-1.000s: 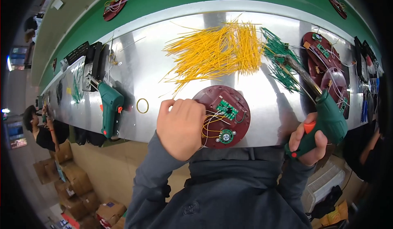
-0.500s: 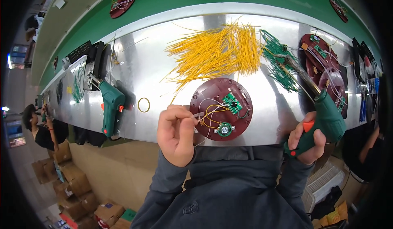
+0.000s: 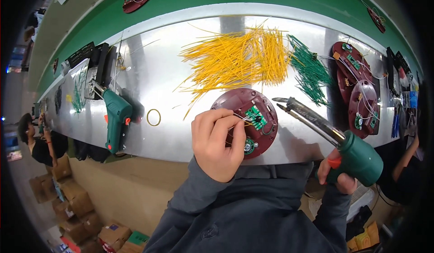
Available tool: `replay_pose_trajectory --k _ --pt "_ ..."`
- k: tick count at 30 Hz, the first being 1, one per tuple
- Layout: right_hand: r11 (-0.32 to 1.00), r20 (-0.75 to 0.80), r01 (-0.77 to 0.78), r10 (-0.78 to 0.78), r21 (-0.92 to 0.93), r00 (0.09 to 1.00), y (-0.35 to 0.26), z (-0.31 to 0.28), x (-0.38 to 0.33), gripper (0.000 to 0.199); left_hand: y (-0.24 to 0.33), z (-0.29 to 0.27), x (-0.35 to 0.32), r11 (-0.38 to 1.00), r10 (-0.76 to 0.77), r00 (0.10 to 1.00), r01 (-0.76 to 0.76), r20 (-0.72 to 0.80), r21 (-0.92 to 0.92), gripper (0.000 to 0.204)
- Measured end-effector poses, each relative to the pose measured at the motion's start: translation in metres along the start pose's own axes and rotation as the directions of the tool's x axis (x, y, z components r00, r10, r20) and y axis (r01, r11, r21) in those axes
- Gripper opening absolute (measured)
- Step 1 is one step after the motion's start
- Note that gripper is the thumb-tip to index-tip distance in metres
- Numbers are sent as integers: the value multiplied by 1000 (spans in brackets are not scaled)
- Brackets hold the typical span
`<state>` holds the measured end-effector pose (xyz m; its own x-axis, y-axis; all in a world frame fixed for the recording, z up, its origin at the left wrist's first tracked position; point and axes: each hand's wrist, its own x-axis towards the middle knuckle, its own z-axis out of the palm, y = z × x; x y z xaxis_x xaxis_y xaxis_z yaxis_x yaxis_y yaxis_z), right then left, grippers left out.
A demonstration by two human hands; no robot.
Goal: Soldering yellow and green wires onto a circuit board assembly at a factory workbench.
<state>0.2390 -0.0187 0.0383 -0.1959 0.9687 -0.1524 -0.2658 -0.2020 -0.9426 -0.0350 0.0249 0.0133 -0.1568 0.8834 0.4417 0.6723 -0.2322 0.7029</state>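
Note:
Over the left part of a round maroon plastic cover (image 3: pixel 230 98), my left hand (image 3: pixel 218 144) is closed with its fingertips pinched together on thin wires (image 3: pixel 243 118). The exact wire ends are hidden by the fingers. A small green circuit board (image 3: pixel 257 116) sits inside the cover, and part of a small round speaker (image 3: pixel 249 146) shows beside my fingers. My right hand (image 3: pixel 345 184) grips a green soldering gun (image 3: pixel 361 160) with a red trigger. Its metal tip points left, close to the cover's upper right edge.
A pile of yellow wires (image 3: pixel 235 61) and a bunch of green wires (image 3: pixel 311 70) lie beyond the cover. A second soldering gun (image 3: pixel 118 117) and a yellow ring (image 3: pixel 153 117) lie left. More maroon covers (image 3: pixel 361 92) stack at right. Another person (image 3: pixel 43 144) works far left.
My left hand has moved right, over the cover, with the wires. The soldering gun has swung lower and left, bringing its tip from the green wires to near the cover's edge.

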Motion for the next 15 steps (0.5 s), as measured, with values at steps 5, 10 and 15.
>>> replay_pose_trajectory --k 5,10,15 --pt "980 -59 -181 176 -87 983 -15 2 -6 43 -4 2 -1 1000 -23 1000 23 -17 -15 16" --pt "807 14 -157 201 -569 979 -17 -7 -4 46 -7 3 2 999 45 999 -45 -10 9 17" --pt "846 -122 -258 228 -467 966 -18 -6 -9 37 -6 2 3 998 41 999 -42 16 37 16"
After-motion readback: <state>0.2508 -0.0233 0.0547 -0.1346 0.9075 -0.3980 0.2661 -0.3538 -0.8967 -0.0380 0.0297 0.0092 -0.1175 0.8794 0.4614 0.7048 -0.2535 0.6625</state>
